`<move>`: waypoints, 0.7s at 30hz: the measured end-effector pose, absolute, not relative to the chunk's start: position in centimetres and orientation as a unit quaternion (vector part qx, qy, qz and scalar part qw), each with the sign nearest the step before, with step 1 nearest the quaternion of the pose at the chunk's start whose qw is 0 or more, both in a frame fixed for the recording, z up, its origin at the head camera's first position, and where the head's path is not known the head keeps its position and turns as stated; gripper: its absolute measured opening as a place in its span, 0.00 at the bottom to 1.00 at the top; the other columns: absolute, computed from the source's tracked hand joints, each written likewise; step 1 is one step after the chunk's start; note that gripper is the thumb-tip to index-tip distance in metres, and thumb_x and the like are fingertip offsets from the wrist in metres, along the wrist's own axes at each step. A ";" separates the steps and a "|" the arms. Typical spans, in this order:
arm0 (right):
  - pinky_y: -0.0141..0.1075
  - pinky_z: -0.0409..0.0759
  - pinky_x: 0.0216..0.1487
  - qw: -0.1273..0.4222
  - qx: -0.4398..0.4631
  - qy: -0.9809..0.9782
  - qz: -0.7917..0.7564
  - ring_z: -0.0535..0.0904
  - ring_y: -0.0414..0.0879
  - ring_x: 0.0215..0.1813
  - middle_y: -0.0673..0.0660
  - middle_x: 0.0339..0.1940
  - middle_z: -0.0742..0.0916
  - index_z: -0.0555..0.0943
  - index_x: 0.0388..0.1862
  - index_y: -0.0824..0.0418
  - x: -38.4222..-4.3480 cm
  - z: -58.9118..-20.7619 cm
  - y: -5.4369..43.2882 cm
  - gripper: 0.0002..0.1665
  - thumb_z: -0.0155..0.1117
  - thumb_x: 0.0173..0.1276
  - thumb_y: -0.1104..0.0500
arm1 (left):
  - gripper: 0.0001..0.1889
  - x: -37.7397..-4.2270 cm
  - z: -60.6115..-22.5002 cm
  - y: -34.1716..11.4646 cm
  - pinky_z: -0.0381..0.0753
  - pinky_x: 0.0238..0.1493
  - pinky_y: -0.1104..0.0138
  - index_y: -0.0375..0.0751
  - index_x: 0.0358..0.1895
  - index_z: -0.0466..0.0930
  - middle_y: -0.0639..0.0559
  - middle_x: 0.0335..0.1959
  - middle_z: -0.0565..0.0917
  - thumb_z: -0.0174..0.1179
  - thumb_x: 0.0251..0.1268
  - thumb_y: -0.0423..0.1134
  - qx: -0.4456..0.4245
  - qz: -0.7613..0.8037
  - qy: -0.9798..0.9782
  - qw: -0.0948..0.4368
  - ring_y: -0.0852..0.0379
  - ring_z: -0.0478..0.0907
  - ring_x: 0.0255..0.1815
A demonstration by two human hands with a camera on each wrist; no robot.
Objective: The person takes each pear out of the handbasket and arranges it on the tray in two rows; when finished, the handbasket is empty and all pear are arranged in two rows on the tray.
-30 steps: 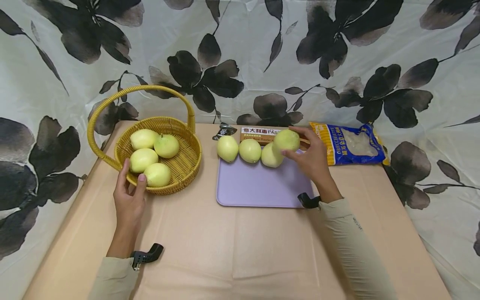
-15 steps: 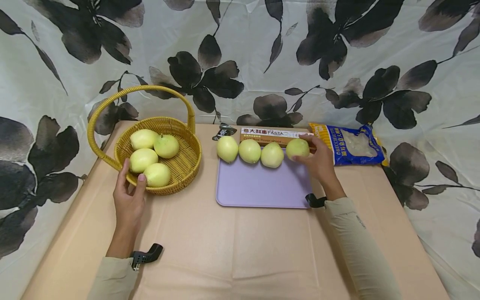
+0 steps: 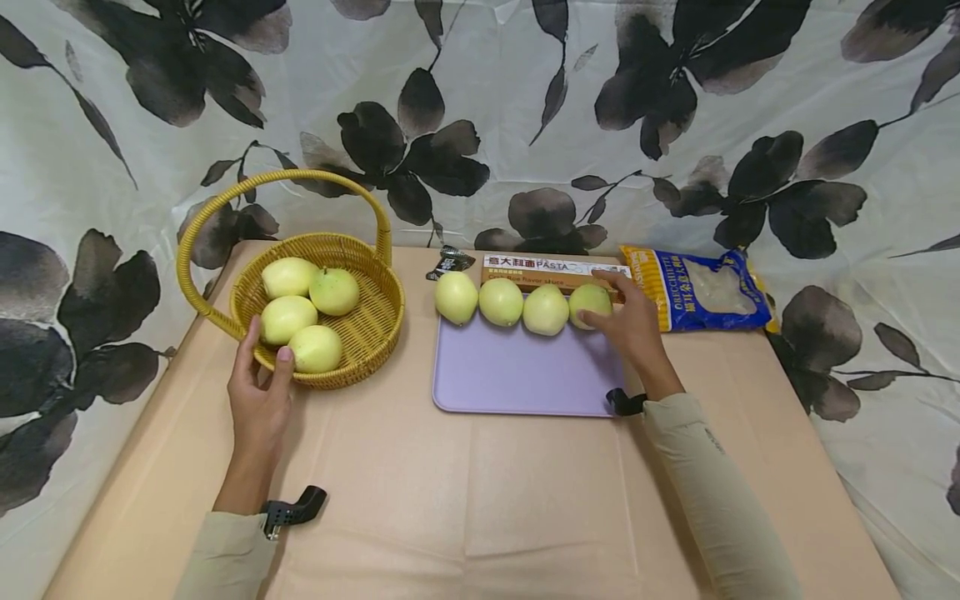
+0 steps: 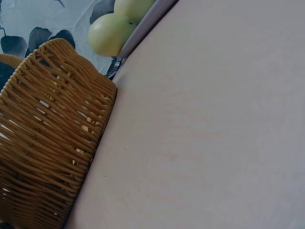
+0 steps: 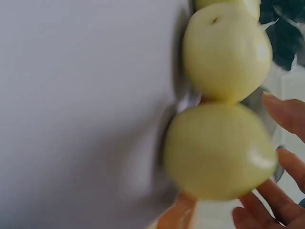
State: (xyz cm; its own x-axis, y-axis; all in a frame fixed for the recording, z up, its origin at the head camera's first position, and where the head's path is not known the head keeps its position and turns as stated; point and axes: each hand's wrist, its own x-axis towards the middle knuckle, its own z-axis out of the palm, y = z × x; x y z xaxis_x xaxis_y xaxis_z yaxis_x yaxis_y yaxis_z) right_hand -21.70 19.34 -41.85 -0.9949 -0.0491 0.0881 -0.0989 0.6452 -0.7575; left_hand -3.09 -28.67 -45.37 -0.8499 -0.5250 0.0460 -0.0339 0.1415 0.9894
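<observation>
My left hand (image 3: 258,400) rests at the near left rim of a yellow wicker basket (image 3: 378,333), index finger and thumb spread apart and straight. Several pale green pears (image 3: 315,349) lie in the basket. In the left wrist view the basket's woven wall (image 4: 52,138) shows, but not the hand's fingers. My right hand (image 3: 633,321) holds a pale green pear (image 3: 587,302) between thumb and fingers, at the right end of a row of pears (image 3: 546,310) along the far edge of a lilac tray (image 3: 517,375). In the right wrist view this pear (image 5: 219,152) overlaps its neighbour (image 5: 226,52).
Behind the row lies a pasta box (image 3: 525,268), with a small black packet (image 3: 450,262) at its left. A blue and yellow pasta bag (image 3: 697,292) lies right of the right hand. A floral cloth (image 3: 517,100) hangs behind the table (image 3: 450,500).
My right hand has brought its pear down from over the third pear, to the right, then slightly left to the row's end. My left hand and the basket have stayed put.
</observation>
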 end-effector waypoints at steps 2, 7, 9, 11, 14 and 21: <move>0.59 0.71 0.79 0.054 0.049 -0.902 0.425 0.74 0.61 0.77 0.58 0.76 0.80 0.79 0.74 0.51 -21.4 -41.4 18.7 0.41 0.84 0.62 0.58 | 0.35 -3.1 -45.3 -28.7 0.62 0.83 0.70 0.63 0.86 0.54 0.62 0.88 0.54 0.56 0.84 0.43 0.192 -0.626 -0.731 0.195 0.57 0.51 0.88; 0.57 0.69 0.81 0.125 0.127 -0.878 0.445 0.75 0.57 0.78 0.56 0.71 0.85 0.83 0.70 0.52 -20.3 -39.9 16.0 0.39 0.86 0.59 0.59 | 0.35 -3.1 -45.3 -28.6 0.61 0.84 0.69 0.62 0.86 0.54 0.62 0.88 0.54 0.56 0.84 0.43 0.193 -0.629 -0.727 0.195 0.57 0.50 0.89; 0.57 0.68 0.81 0.134 0.159 -0.868 0.451 0.75 0.55 0.78 0.55 0.70 0.86 0.84 0.69 0.52 -19.7 -39.4 14.6 0.38 0.87 0.58 0.58 | 0.34 -3.0 -45.3 -28.6 0.63 0.82 0.71 0.63 0.86 0.54 0.63 0.88 0.54 0.56 0.84 0.44 0.196 -0.629 -0.727 0.195 0.57 0.50 0.89; 0.55 0.69 0.80 0.129 0.184 -0.858 0.462 0.76 0.53 0.77 0.53 0.69 0.87 0.84 0.68 0.51 -19.1 -39.1 13.2 0.38 0.87 0.58 0.57 | 0.34 -3.0 -45.3 -28.6 0.64 0.81 0.73 0.64 0.86 0.54 0.63 0.88 0.53 0.56 0.84 0.44 0.199 -0.629 -0.727 0.193 0.57 0.50 0.89; 0.52 0.71 0.79 0.114 0.218 -0.842 0.480 0.78 0.51 0.75 0.52 0.67 0.87 0.84 0.67 0.52 -18.4 -38.9 10.9 0.39 0.88 0.56 0.59 | 0.34 -3.1 -45.3 -28.6 0.64 0.80 0.74 0.64 0.86 0.54 0.63 0.88 0.53 0.55 0.84 0.45 0.199 -0.628 -0.728 0.191 0.57 0.50 0.89; 0.45 0.74 0.78 0.084 0.292 -0.813 0.497 0.79 0.47 0.74 0.51 0.67 0.87 0.84 0.67 0.53 -17.3 -39.1 6.0 0.39 0.88 0.56 0.57 | 0.34 -3.0 -45.3 -28.6 0.64 0.80 0.74 0.64 0.86 0.53 0.63 0.88 0.53 0.55 0.85 0.45 0.193 -0.625 -0.732 0.191 0.57 0.50 0.89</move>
State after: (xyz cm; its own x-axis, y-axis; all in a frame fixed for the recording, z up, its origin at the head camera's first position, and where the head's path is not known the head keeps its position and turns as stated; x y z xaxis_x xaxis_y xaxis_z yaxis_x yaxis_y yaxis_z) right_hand -17.28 5.97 -39.11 -0.8154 -0.3914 0.4266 -0.5582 0.3360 -0.7586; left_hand -3.03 -28.59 -45.31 -0.8526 -0.5212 0.0374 -0.0451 0.1447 0.9884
